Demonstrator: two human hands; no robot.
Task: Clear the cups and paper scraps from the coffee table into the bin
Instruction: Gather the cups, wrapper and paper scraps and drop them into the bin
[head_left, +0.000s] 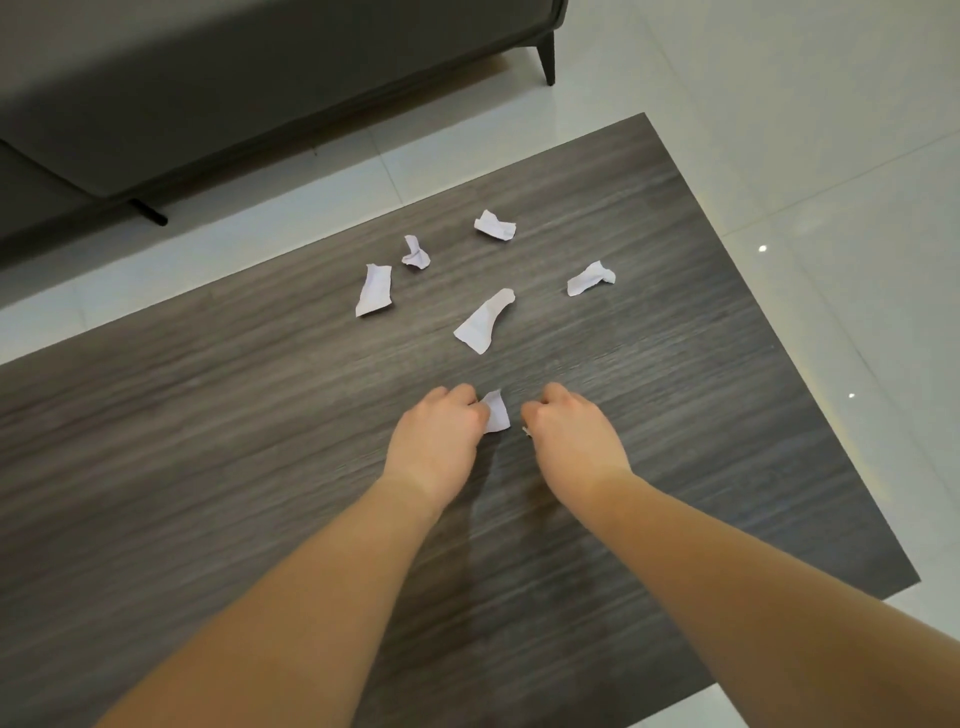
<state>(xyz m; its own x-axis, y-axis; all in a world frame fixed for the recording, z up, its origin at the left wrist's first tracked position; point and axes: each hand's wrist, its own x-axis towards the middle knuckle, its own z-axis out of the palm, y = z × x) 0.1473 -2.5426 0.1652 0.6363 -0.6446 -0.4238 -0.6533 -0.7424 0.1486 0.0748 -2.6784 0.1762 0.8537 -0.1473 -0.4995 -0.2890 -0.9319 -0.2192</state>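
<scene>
Left hand (434, 431) pinches a paper scrap (496, 411) on the coffee table (208, 441) (right hand (569, 431) curled beside it).

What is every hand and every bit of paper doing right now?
Left hand: fingers curled, pinching the nearest scrap.
Right hand: fingers curled; a tiny white bit shows at it, whether it holds that is unclear.
Nearest scrap: between both hands, held at its left edge.
Long scrap: lying loose on the table.
Left flat scrap: lying loose.
Small crumpled scrap: lying loose.
Far scrap: crumpled, loose.
Right scrap: crumpled, loose.
</scene>
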